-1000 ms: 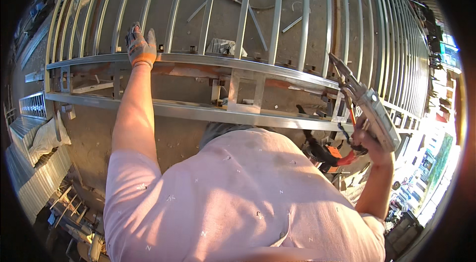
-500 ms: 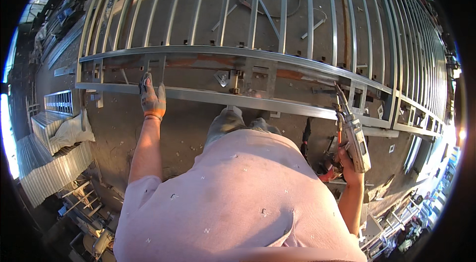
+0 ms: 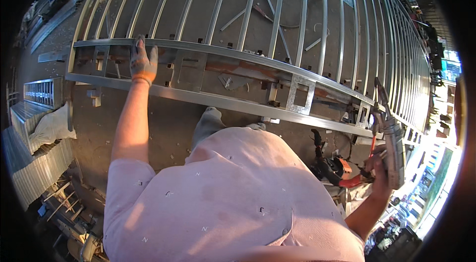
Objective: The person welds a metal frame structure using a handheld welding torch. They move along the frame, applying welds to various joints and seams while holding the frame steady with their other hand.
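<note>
My left hand (image 3: pixel 143 63), in a grey work glove with an orange cuff, reaches forward over a long metal frame. Its fingers are stretched out and lie at the far rail (image 3: pixel 223 50), gripping nothing. The near rail (image 3: pixel 218 103) runs beneath its wrist. Off to the right, my right hand (image 3: pixel 380 173) is wrapped round a grey welding gun (image 3: pixel 395 150). The gun's long dark nozzle points forward, close to the frame's right part. A pale plate with a square cut-out (image 3: pixel 300 94) spans the two rails right of centre.
Many thin bars (image 3: pixel 218 6) stretch away from the far rail. Black and red cables (image 3: pixel 347 180) lie by my right forearm. Corrugated sheets (image 3: pixel 42 175) and a white sack (image 3: pixel 51 127) are at the left. Loose strips (image 3: pixel 277 19) lie on the floor beyond.
My left hand has moved forward from the near rail to the far rail. My right hand has carried the welding gun farther right. The view has turned slightly.
</note>
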A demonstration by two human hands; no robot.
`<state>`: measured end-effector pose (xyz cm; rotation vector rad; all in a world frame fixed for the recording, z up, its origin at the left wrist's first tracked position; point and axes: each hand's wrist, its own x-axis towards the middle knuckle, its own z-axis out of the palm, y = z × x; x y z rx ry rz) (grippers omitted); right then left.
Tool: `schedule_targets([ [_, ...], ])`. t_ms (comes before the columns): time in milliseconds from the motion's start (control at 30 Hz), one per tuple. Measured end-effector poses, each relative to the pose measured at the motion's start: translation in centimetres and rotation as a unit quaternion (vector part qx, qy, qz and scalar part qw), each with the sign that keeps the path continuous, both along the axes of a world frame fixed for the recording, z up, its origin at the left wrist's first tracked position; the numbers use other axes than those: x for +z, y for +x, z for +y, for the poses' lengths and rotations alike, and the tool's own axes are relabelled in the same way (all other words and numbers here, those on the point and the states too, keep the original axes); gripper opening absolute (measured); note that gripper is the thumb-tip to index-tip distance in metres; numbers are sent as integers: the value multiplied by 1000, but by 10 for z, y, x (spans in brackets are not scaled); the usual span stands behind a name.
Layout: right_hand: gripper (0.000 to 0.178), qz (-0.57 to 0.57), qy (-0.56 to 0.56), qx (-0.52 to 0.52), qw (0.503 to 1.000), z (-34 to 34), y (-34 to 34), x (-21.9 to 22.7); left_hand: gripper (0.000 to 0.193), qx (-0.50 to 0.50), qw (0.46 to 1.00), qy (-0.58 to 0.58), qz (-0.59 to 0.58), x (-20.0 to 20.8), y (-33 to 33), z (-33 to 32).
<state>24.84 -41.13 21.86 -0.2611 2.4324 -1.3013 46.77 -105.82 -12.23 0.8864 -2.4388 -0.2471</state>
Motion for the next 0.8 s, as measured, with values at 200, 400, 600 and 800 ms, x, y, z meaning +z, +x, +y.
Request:
schedule_targets([
  [200, 36, -20, 166, 77, 983, -107, -52, 123, 69, 114, 975, 125, -144, -18, -32, -91],
  [400, 38, -61, 323, 173, 929, -239, -130, 152, 71, 157, 972, 90, -151, -51, -61, -139],
  [600, 41, -192, 329, 237, 894, -311, -214, 30, 60, 156, 984, 4, -88, -67, -52, -147],
  [800, 36, -392, 224, 347, 822, -323, -258, -144, 51, 208, 972, 34, -106, -76, -43, -151],
])
